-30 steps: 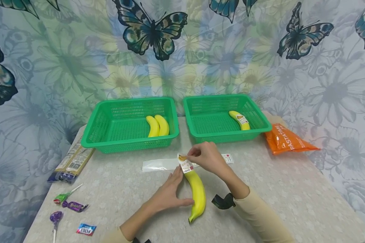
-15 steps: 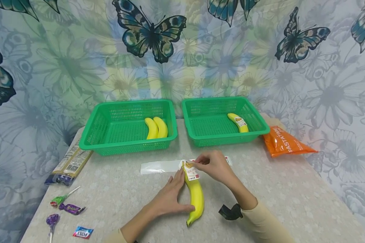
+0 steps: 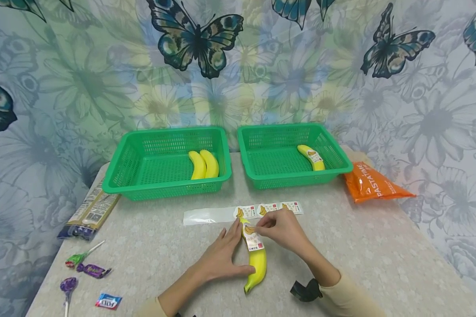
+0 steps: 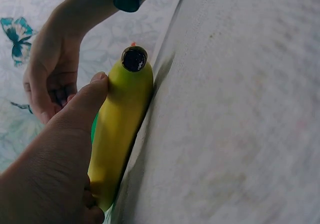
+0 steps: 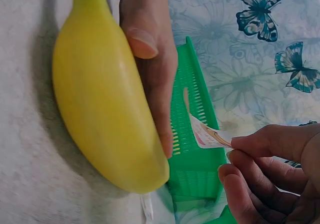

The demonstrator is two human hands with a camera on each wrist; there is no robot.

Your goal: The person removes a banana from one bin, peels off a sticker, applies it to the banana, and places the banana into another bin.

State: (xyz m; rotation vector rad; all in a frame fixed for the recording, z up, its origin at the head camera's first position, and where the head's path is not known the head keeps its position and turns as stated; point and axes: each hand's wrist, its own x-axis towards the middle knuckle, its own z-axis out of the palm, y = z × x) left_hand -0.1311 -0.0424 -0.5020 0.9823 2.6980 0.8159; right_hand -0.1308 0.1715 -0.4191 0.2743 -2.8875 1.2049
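A yellow banana (image 3: pixel 257 263) lies on the table (image 3: pixel 381 264) in front of me. My left hand (image 3: pixel 222 255) steadies it, thumb on its near side and straight fingers along its left side (image 4: pixel 75 114). My right hand (image 3: pixel 279 229) pinches a white label sticker (image 3: pixel 253 237) printed with a banana picture and holds it over the banana's upper half; the right wrist view shows the sticker (image 5: pixel 207 134) between thumb and forefinger. A clear backing strip (image 3: pixel 242 212) with more stickers lies just beyond.
Two green baskets stand at the back: the left one (image 3: pixel 119 167) holds two bananas (image 3: pixel 204 164), the right one (image 3: pixel 343 160) one labelled banana (image 3: pixel 312 157). An orange pasta bag (image 3: pixel 374 185) lies right. A packet (image 3: pixel 89 211) and sweets (image 3: pixel 87 268) lie left.
My right hand has brought the sticker down from the strip toward me, over the banana. The left hand has kept its hold on the banana.
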